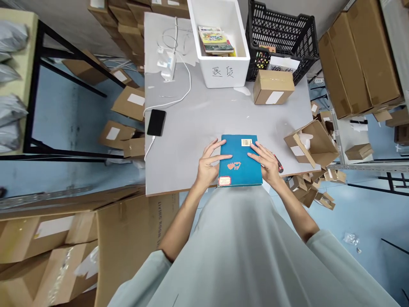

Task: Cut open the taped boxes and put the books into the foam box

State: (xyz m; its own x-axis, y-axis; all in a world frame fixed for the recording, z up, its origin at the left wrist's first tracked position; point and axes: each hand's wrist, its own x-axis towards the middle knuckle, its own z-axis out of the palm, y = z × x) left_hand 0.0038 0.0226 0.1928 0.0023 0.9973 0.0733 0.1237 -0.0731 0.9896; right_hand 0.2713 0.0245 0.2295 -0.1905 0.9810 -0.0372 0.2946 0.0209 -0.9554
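A blue book (240, 172) with a barcode sticker, a small orange drawing and a red-bordered label lies at the table's front edge, close to my body. At its left side, my left hand (209, 164) grips it, with fingers apart on the cover. My right hand (266, 164) holds the right side, its fingertips resting on the cover near the barcode. Just beyond my right hand lies a red and black tool (279, 163), partly hidden by that hand.
The grey table (179, 162) carries a phone (156, 123) on a cable and a power strip (168, 68). Behind stand a white bin (226, 76) with books, a black crate (284, 36) and a closed carton (263, 89). An open carton (322, 145) sits at right.
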